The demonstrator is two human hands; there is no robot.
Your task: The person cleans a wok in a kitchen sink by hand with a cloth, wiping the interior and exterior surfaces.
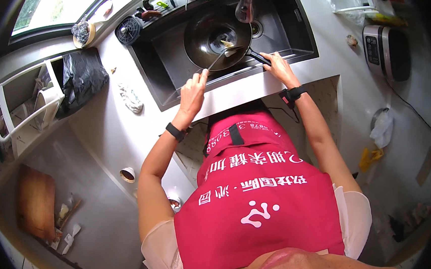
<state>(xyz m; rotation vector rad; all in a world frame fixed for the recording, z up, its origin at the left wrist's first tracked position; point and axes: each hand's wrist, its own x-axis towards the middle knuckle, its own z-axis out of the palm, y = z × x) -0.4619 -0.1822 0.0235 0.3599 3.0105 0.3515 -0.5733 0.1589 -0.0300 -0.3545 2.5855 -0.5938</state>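
Note:
A dark round wok (202, 33) rests tilted in the black sink (167, 51), below the metal faucet (246, 8). My right hand (280, 68) grips the wok's black handle (258, 57). With my left hand (193, 92) I hold the thin handle of a metal ladle or spatula (217, 61). Its head lies inside the wok, beside a small pale-yellow piece of food or scrap (226, 43). Whether there is water in the wok I cannot tell. A drain (255, 29) shows just right of the wok.
A round black sink strainer or lid (128, 30) stands at the sink's left corner. Left of it are a black plastic bag (83, 74) and a white rack (26, 100). A crumpled cloth or bag (131, 97) lies on the counter. A white-and-black appliance (386, 52) stands on the right.

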